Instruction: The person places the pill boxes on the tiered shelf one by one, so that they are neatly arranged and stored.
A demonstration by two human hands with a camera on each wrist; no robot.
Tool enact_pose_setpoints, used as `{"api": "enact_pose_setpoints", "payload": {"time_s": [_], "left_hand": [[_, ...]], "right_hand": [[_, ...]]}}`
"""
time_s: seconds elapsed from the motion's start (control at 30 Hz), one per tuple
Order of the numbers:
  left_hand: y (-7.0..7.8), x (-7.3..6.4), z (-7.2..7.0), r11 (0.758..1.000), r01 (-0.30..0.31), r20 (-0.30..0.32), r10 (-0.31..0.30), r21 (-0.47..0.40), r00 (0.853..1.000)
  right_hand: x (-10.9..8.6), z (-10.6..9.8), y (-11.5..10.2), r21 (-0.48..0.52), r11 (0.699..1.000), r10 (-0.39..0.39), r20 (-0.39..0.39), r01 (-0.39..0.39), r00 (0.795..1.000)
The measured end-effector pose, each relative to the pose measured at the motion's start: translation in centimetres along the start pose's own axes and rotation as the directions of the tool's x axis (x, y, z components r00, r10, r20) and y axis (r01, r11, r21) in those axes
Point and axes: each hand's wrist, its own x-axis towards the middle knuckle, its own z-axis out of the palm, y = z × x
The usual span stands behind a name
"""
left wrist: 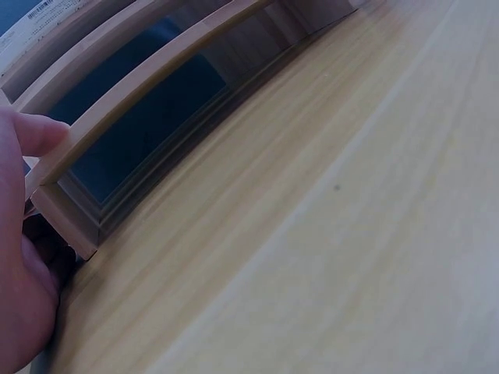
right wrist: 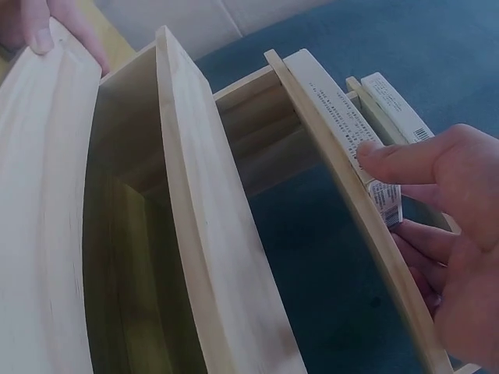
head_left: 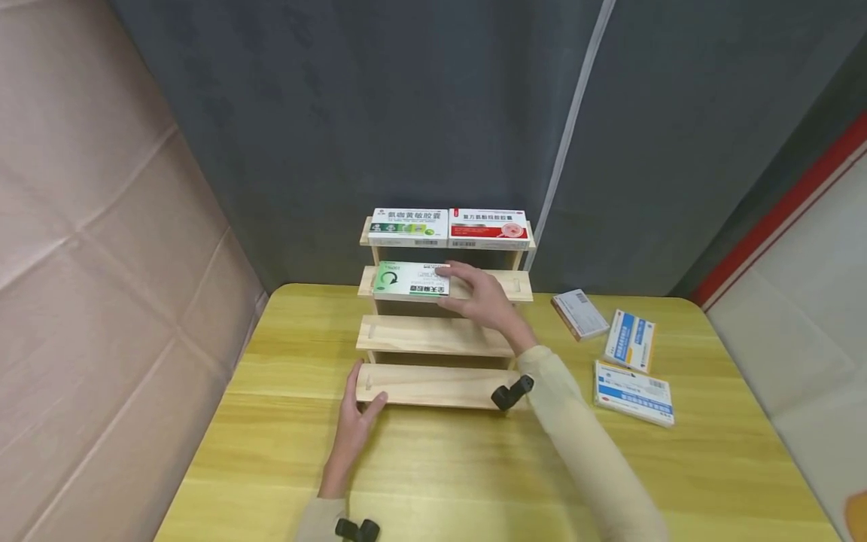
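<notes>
A four-tier wooden display rack (head_left: 433,385) stands on the table. At the left end of its lowest tier, my left hand (head_left: 355,421) grips the board, thumb at the front edge and fingers round the side. A green and white medicine box (head_left: 411,278) lies on the second tier from the top, at its left end. My right hand (head_left: 482,297) holds this box by its right end; the right wrist view has the thumb (right wrist: 378,156) on the box's long side and other fingers at its end. On the top tier sit a white-green medicine box (head_left: 409,226) and a red-white one (head_left: 489,227), side by side.
Right of the rack, three more medicine boxes lie on the yellow wooden table (head_left: 271,452): a mostly white one (head_left: 580,314), a blue-white one with orange (head_left: 630,340) and a blue-white one (head_left: 634,392). Behind the rack hangs a dark grey curtain (head_left: 339,113).
</notes>
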Motion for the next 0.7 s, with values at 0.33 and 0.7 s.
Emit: {"api": "enact_pose_setpoints", "payload": {"time_s": [0.33, 0.7], "left_hand": [[-0.2, 0.1, -0.1, 1.0, 0.001, 0.0, -0.001, -0.009, 1.0], [-0.3, 0.1, -0.1, 1.0, -0.005, 0.001, 0.005, -0.011, 1.0]], "right_hand": [[-0.3, 0.2, -0.1, -0.067, 0.997, -0.026, -0.006, 0.026, 1.0], [-1.9, -0.1, 0.6, 0.056, 0.998, -0.034, -0.101, 0.04, 0.994]]}}
